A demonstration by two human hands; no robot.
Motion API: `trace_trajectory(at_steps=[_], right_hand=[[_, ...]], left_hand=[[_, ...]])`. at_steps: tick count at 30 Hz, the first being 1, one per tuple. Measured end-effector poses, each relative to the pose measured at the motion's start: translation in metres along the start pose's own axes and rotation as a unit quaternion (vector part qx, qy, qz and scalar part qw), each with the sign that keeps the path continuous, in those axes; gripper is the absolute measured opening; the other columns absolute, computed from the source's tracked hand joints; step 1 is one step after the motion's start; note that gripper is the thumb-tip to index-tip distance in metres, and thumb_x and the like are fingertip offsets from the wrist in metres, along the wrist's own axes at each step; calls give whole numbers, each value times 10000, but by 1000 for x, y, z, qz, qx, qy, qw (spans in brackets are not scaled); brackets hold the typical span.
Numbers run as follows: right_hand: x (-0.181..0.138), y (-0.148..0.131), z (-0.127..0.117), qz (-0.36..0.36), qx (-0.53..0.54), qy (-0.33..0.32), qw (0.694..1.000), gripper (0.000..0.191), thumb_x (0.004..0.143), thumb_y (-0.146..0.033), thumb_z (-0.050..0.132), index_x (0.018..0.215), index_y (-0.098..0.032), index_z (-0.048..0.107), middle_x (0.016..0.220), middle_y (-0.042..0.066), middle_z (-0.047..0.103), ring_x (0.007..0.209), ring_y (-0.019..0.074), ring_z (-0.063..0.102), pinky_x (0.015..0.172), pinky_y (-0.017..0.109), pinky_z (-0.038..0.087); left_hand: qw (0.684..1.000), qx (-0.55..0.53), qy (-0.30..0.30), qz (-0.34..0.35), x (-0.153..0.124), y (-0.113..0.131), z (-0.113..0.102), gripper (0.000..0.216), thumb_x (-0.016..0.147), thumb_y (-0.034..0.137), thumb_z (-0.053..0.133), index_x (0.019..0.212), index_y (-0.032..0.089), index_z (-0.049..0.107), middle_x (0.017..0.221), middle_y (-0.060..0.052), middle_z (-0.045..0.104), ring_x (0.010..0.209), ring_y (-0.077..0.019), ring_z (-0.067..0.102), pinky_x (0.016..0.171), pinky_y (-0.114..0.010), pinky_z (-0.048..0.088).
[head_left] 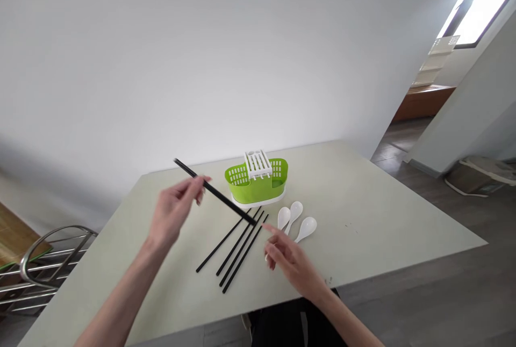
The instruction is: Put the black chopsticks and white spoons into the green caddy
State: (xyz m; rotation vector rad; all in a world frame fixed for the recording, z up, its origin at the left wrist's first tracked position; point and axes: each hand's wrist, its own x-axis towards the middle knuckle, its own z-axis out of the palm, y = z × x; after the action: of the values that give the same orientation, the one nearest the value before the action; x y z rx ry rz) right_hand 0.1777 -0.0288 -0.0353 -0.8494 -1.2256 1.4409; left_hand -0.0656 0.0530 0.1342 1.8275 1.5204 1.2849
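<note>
My left hand [177, 208] is raised above the pale table [363, 212] and pinches a black chopstick [220, 196] that slants down to the right. Several more black chopsticks [236, 247] lie side by side on the table below it. My right hand [287, 258] hovers just right of them, fingers loosely apart, holding nothing. A green cutlery basket [258, 185] with a white slotted insert stands behind the chopsticks. Three white spoons [296, 221] lie to its front right, beside my right hand.
A white wall runs behind the table. A metal rack [44, 261] stands at the left by the table's corner. To the right is dark wood floor [443, 282] and an open doorway. The table's front edge is near my body.
</note>
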Motion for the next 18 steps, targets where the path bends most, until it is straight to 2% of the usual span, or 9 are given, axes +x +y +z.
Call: trace_trajectory(at_steps=[3, 6, 8, 10, 14, 18], right_hand=[[1, 2, -44, -16, -51, 90, 995, 560, 994, -589, 626, 1428, -243, 551, 957, 17, 629, 737, 159, 640, 728, 332, 549], [-1, 11, -91, -16, -119, 192, 974, 539, 977, -602, 627, 1353, -219, 569, 906, 19, 649, 702, 171, 623, 700, 333, 545], [-3, 19, -113, -7, -154, 237, 959, 540, 966, -614, 625, 1321, -210, 579, 883, 24, 666, 685, 180, 620, 684, 337, 545], [-6, 26, -125, -2, -172, 257, 951, 540, 966, -623, 609, 1309, -207, 584, 859, 28, 678, 679, 193, 630, 675, 343, 552], [-9, 30, -127, -8, -192, 244, 951, 527, 985, -620, 576, 1320, -214, 586, 856, 42, 691, 690, 210, 648, 662, 345, 556], [-9, 28, -123, -2, -191, 243, 951, 530, 993, -623, 563, 1324, -210, 579, 871, 46, 687, 685, 203, 641, 656, 337, 551]], left_hand=[[993, 5, 106, 56, 41, 8, -11, 439, 946, 563, 628, 695, 206, 677, 783, -52, 699, 870, -190, 686, 719, -260, 517], [989, 30, 123, 81, 80, 7, -4, 385, 964, 521, 600, 851, 193, 768, 805, -41, 712, 740, -143, 641, 629, -236, 478], [991, 58, 95, 79, 101, -1, 13, 374, 955, 503, 599, 946, 190, 803, 811, -35, 727, 680, -127, 617, 600, -229, 461], [992, 87, 49, 74, 116, -14, 36, 395, 948, 512, 592, 974, 189, 817, 816, -35, 747, 668, -131, 625, 609, -233, 465], [985, 149, -40, 77, 133, -45, 83, 449, 946, 555, 554, 934, 200, 829, 858, -48, 789, 721, -168, 649, 667, -259, 472], [978, 181, -83, 60, 143, -69, 110, 483, 945, 574, 519, 898, 209, 833, 854, -59, 797, 727, -197, 641, 663, -284, 459]])
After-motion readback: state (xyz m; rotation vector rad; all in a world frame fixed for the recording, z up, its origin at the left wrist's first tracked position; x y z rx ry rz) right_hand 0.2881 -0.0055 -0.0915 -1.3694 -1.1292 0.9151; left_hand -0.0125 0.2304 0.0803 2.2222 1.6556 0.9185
